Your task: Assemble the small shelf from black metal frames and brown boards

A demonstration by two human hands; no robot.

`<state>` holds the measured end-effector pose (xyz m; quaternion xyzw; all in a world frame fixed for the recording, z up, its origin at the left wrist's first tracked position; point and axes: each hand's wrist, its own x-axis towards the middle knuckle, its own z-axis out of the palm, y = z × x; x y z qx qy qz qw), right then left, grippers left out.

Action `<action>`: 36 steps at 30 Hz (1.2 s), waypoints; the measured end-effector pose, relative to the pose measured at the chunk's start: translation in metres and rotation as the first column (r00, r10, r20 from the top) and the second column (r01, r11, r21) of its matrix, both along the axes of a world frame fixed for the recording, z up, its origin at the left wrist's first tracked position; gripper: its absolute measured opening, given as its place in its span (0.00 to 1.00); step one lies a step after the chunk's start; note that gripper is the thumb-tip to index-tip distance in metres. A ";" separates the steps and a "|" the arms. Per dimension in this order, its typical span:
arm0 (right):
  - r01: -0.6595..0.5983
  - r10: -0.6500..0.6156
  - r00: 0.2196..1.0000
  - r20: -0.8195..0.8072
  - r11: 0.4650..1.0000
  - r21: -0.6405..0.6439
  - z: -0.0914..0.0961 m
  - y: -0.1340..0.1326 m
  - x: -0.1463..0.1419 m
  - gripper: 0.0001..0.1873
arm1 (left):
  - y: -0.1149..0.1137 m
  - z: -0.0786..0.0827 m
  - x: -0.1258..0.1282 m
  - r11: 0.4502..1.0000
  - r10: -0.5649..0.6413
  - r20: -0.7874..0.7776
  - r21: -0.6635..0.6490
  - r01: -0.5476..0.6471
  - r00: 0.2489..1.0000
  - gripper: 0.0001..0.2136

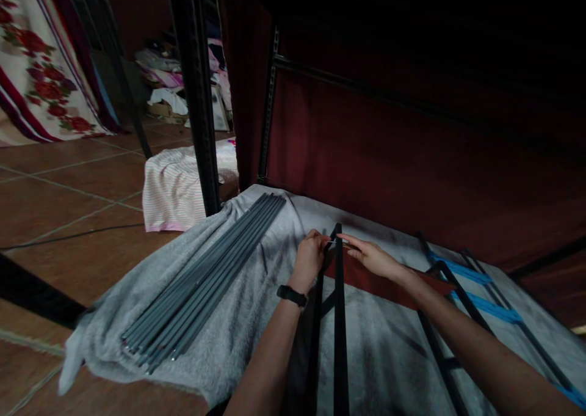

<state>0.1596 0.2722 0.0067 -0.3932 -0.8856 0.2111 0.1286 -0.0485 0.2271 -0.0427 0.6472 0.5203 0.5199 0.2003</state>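
My left hand [312,254], with a dark band on its wrist, is closed in a pinch around a thin pale rod [333,242]. The rod lies across the top end of a narrow black metal frame [340,318], which has two long bars and a crosspiece. From the other side, my right hand [368,256] reaches over with its fingers stretched out. Its index fingertip touches the frame's end near the rod. Whether the rod passes through the bar is too small to tell. Left of my hands, a bundle of grey metal rods [206,281] lies on a grey cloth [247,318].
More black frames [439,349] with blue strips [489,306] lie at the right. A reddish-brown flat piece [379,284] lies beneath my right hand. A black upright post [195,98] stands at the left, and a dark red curtain [412,159] hangs behind.
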 end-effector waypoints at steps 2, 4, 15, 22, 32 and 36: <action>0.004 -0.004 1.000 0.007 1.000 0.000 0.001 -0.001 0.000 0.30 | 0.001 -0.001 0.000 1.000 -0.004 0.006 0.004 0.004 1.000 0.12; 0.007 -0.007 1.000 0.011 1.000 0.000 0.002 -0.001 -0.001 0.30 | 0.001 -0.003 0.000 1.000 -0.008 0.015 0.002 0.008 1.000 0.12; 0.010 -0.010 1.000 0.024 1.000 -0.009 0.005 -0.004 -0.002 0.29 | 0.002 -0.002 0.000 1.000 -0.022 0.041 0.000 0.022 0.999 0.11; 0.012 -0.012 1.000 0.029 1.000 -0.001 0.005 -0.003 -0.002 0.29 | 0.003 0.001 0.008 0.998 -0.054 -0.004 0.011 0.054 0.999 0.13; 0.065 -0.066 0.997 0.042 0.997 0.042 0.009 -0.013 -0.006 0.18 | 0.015 -0.006 0.011 0.978 -0.054 0.523 -0.143 0.150 0.850 0.04; 0.006 -0.011 0.999 0.051 0.995 0.101 0.007 -0.012 -0.008 0.14 | 0.017 -0.004 0.015 0.959 -0.052 0.714 -0.159 0.235 0.698 0.04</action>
